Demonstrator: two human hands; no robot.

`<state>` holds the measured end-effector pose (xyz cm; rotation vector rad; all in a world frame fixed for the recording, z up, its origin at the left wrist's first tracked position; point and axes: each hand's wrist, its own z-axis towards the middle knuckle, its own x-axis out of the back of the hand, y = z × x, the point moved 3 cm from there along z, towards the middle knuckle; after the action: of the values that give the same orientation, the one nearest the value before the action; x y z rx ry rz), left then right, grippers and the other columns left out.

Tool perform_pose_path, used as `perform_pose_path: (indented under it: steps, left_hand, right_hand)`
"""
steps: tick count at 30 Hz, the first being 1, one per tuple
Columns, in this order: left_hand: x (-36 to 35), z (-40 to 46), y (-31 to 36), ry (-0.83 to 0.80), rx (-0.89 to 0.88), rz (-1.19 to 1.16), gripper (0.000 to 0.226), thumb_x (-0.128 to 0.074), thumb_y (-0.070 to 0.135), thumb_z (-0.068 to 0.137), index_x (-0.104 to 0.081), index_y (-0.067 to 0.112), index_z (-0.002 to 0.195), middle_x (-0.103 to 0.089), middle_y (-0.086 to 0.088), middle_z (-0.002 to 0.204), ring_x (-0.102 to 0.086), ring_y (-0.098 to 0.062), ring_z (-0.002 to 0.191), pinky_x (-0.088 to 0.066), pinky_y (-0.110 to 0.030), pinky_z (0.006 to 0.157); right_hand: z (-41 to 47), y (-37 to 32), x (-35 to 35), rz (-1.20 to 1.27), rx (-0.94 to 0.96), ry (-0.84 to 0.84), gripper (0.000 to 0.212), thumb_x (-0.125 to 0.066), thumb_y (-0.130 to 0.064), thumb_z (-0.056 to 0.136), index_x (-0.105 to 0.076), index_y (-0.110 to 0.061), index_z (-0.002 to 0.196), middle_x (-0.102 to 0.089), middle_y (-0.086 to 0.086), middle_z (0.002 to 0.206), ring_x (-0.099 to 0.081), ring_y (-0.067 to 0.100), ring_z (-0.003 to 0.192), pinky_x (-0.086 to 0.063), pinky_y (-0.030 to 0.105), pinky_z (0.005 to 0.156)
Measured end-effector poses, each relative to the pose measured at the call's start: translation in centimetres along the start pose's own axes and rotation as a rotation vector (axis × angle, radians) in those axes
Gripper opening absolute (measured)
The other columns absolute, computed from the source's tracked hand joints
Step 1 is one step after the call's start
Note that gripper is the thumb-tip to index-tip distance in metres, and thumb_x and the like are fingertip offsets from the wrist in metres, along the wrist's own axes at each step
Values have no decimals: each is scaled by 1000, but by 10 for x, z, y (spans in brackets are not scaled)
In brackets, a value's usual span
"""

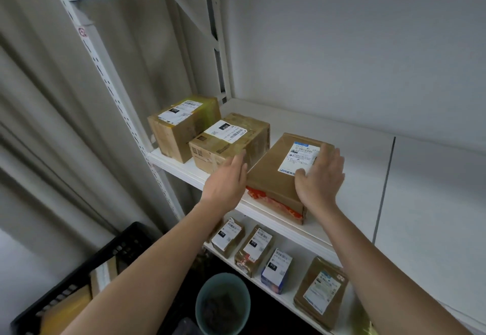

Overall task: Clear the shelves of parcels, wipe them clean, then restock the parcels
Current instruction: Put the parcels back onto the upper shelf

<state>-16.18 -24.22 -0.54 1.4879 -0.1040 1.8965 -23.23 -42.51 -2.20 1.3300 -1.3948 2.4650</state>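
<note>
Both hands at a flat parcel (276, 174) on the middle shelf (342, 150), w/ its near end jutting slightly past the front edge. Right hand (319, 174) lies on top, fingers straight and spread over the label, pressing, not gripping. Left hand (227, 179) is flat against the parcel's left side, fingers straight, tips just beside box 2 (228, 141). Box 1 (182, 126) sits at the shelf's left end, near the front edge; box 2 is next to it, between box 1 and the parcel. The shelf's right part is bare. Lower shelf (284, 298) carries four small parcels (252, 250) in a row along the front edge. Below: a black crate (79, 282) w/ items inside, and a green bucket (223, 305).

Whether this is clearing or restocking can't be told from here; prob. the parcel is being set or squared.

Risks: neither hand has a real grip, so a lift from this pose could let the parcel slip off the front edge toward the bucket. A push leftward could shove box 2 into box 1, near the left end.
</note>
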Motion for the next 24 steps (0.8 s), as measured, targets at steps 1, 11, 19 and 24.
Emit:
perform_pose_path:
  steps: [1, 11, 19, 24]
  left_hand:
    - [5, -4, -6, 40, -16, 39, 40, -25, 35, 105, -34, 22, 142, -53, -4, 129, -59, -22, 101, -52, -37, 74]
    - [50, -116, -150, -108, 351, 409, 60, -12, 54, 100, 18, 39, 150, 20, -1, 161, 14, -30, 148, 0, -53, 120]
    - [93, -229, -279, -154, 754, 428, 59, -8, 57, 99, 20, 41, 149, 28, 2, 158, 23, -33, 145, 10, -56, 116]
    - [106, -275, -363, -213, 868, 384, 60, -9, 58, 99, 20, 42, 149, 30, 3, 157, 24, -32, 145, 10, -57, 116]
  right_hand:
    - [-3, -7, 0, -36, 57, -5, 73, -61, -16, 88, -25, -11, 151, -18, 19, 157, -15, 36, 146, -20, 56, 116]
    - [-87, -114, -83, -163, 606, -277, 71, -54, -30, 95, -17, -34, 156, 7, 10, 165, 10, 37, 150, 4, 62, 115]
    - [-172, -180, -166, -227, 810, -540, 64, -44, -35, 100, -11, -44, 154, 15, 5, 164, 15, 34, 149, 3, 63, 116]
    - [-227, -216, -236, -237, 797, -677, 66, -48, -34, 99, -12, -46, 153, 16, 3, 163, 18, 32, 149, 7, 63, 115]
